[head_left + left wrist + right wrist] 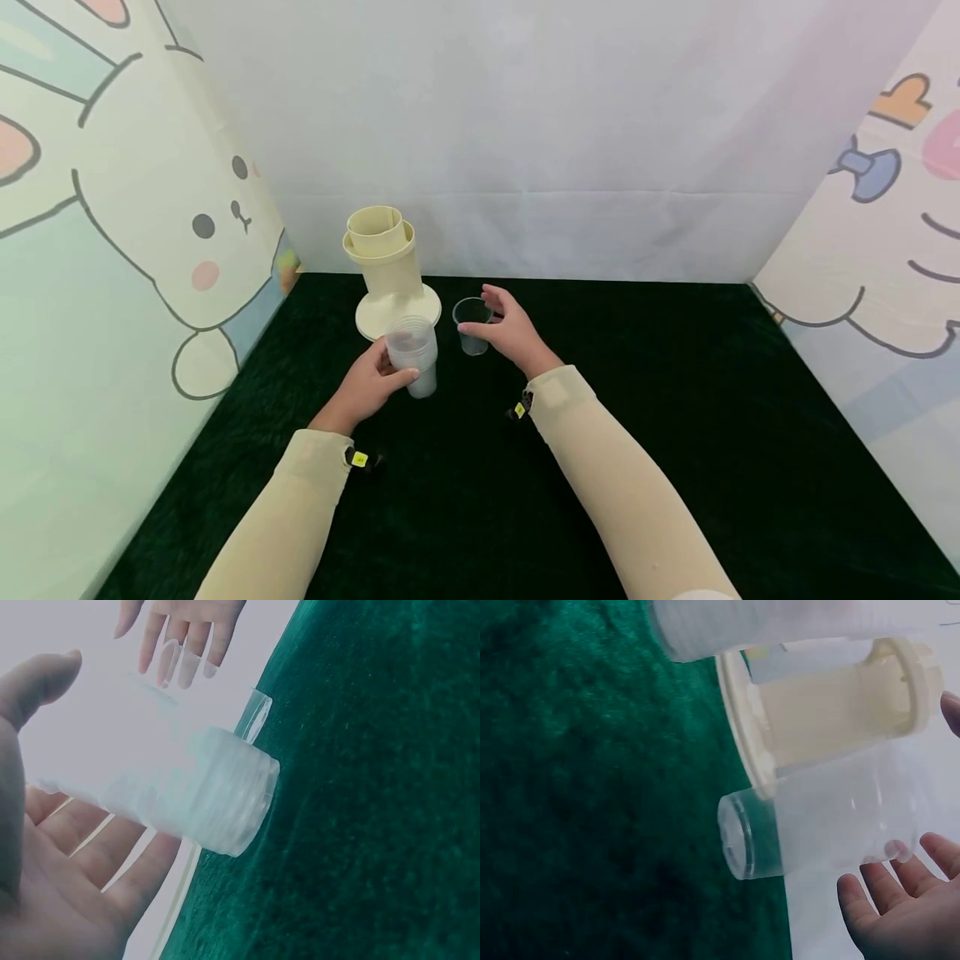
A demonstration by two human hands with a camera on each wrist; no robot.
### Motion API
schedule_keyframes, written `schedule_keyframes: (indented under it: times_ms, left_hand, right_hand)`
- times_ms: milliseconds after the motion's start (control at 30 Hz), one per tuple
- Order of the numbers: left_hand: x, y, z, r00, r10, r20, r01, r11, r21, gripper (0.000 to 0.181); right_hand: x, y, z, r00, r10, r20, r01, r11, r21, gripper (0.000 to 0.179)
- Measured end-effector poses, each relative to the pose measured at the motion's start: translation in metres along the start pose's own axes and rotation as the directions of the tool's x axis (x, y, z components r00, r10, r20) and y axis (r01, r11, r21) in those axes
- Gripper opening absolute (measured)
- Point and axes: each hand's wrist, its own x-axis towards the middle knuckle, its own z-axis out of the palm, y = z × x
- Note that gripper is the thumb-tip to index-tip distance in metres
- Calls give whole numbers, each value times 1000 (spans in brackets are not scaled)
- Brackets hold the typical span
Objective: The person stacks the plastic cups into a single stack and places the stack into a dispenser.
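A stack of nested clear plastic cups (pixel 412 350) is gripped in my left hand (pixel 369 385), thumb on the near side and fingers behind. In the left wrist view the stack (pixel 217 791) lies across the palm side of that hand. To its right, a single clear plastic cup (pixel 473 340) is upright. My right hand (pixel 513 332) is around its upper part, thumb and fingers spread apart. The right wrist view has the fingers (pixel 885 889) loosely extended beside the cup (pixel 817 817), fingertips right at its wall, with the thumb away from it.
Behind the left hand stands a cream plastic tube stand (pixel 392 275) with a wide round base and a shorter cylinder in its top. Dark green cloth (pixel 675 417) covers the table. A white backdrop (pixel 525 167) rises at the back, with cartoon-printed panels on both sides.
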Motion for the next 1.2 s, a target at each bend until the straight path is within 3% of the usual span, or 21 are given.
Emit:
schedule_keyframes:
  times_ms: [233,500,1200]
  left_hand:
    - [-5,5,4,1000,1,-20,-1,1000,12,74]
    - [-5,5,4,1000,-4,-20,5,1000,23,75]
    - [0,0,0,1000,17,-10,-16,1000,4,73]
  right_hand:
    - [-2,3,1,1000,-19,-11,19,1000,24,88]
    - [2,7,-3,1000,13,-22,-12,998,54,91]
    - [10,14,9,998,65,-23,-65,998,-8,96]
